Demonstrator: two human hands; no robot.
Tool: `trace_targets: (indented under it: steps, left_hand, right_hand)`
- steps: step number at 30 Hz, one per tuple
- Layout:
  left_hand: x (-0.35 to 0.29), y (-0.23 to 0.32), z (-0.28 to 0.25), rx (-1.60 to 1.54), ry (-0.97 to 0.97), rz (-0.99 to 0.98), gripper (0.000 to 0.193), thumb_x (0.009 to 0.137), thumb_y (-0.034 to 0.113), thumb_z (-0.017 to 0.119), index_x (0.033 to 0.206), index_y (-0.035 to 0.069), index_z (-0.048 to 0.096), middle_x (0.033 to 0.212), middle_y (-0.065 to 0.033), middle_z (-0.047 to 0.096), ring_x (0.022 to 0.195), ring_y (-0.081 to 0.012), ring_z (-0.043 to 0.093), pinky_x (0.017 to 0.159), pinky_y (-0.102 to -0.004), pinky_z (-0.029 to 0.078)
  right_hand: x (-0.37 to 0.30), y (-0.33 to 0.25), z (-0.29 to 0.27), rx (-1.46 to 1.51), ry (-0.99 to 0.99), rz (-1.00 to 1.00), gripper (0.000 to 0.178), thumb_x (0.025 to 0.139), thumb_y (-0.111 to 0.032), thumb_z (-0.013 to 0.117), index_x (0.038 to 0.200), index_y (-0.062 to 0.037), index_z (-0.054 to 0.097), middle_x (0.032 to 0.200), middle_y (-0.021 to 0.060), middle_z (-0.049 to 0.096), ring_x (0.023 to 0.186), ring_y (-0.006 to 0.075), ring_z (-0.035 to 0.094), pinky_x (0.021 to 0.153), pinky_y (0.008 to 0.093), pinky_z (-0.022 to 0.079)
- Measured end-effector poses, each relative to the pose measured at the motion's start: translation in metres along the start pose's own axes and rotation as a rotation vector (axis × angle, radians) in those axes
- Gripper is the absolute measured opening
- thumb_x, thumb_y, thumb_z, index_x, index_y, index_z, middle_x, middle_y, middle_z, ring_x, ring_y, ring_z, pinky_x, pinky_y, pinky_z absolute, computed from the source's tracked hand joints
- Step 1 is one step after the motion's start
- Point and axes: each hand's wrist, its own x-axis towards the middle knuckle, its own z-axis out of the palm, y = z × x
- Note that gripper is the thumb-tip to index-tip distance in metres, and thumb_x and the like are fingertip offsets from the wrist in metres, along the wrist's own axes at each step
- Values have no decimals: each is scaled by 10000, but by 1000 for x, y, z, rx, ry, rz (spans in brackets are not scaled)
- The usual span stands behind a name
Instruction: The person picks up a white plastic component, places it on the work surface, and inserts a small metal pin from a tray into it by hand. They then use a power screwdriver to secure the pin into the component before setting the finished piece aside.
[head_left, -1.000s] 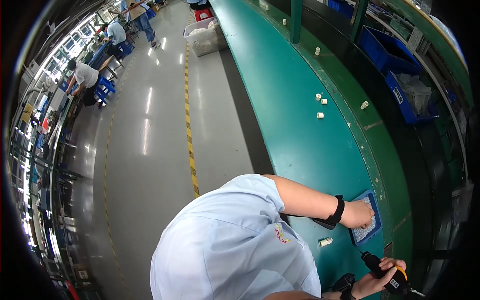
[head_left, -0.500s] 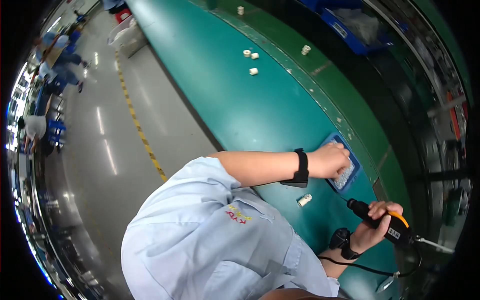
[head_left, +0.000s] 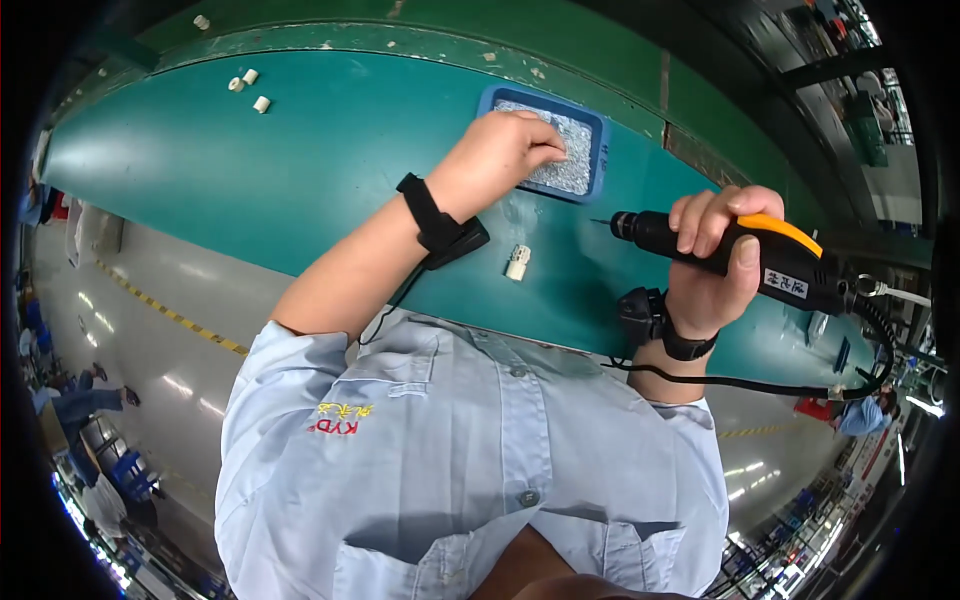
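My left hand is over a blue tray filled with many small silvery pieces. Its fingers are pinched together at the pieces, and whatever is between them is too small to make out. An electric screwdriver, black with an orange strip, lies in the grip of my right hand. Its thin bit points left, just below the tray's right corner and touching nothing. Between my forearms, a small off-white cylindrical part lies on the green table mat.
Several similar white parts, such as this one, lie at the far left of the table. A green ledge runs along the back. The screwdriver's black cable loops beside my right forearm. A yellow-black line marks the grey floor.
The view has swung round, so the tray and both hands appear higher. My left hand stays at the tray with fingers pinched. The screwdriver, still in my right hand, now points more level.
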Motion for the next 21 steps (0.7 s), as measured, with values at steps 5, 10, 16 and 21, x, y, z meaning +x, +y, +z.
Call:
trace_targets:
  steps: [5,10,16,21]
  left_hand:
    - [-19,13,8,-133,-60,-2,138,764,24,665,901,22,671,786,-100,643,679,-231,617,623,-294,494]
    - [-37,19,7,-54,-20,87,124,728,25,686,850,33,667,774,-89,630,722,-234,599,657,-313,477]
    - [-60,36,7,19,-35,33,110,677,74,727,761,60,657,750,-42,567,773,-232,527,719,-325,433]
    - [-67,41,4,-123,-96,-74,114,658,83,741,737,71,659,763,-22,548,781,-223,504,727,-320,416]
  right_hand:
    - [-5,-10,5,139,15,-79,384,838,-365,626,986,-60,447,609,22,472,481,137,457,490,273,378]
    - [-5,-7,8,184,-131,-131,346,883,-383,526,1018,-70,468,630,-6,435,516,91,427,494,241,330]
    - [-12,-10,12,238,-119,-80,379,852,-376,596,1014,-66,451,617,12,466,502,124,463,485,261,365]
    - [-17,-11,16,270,-149,-64,410,829,-370,645,1013,-65,441,611,25,483,504,144,486,487,276,393]
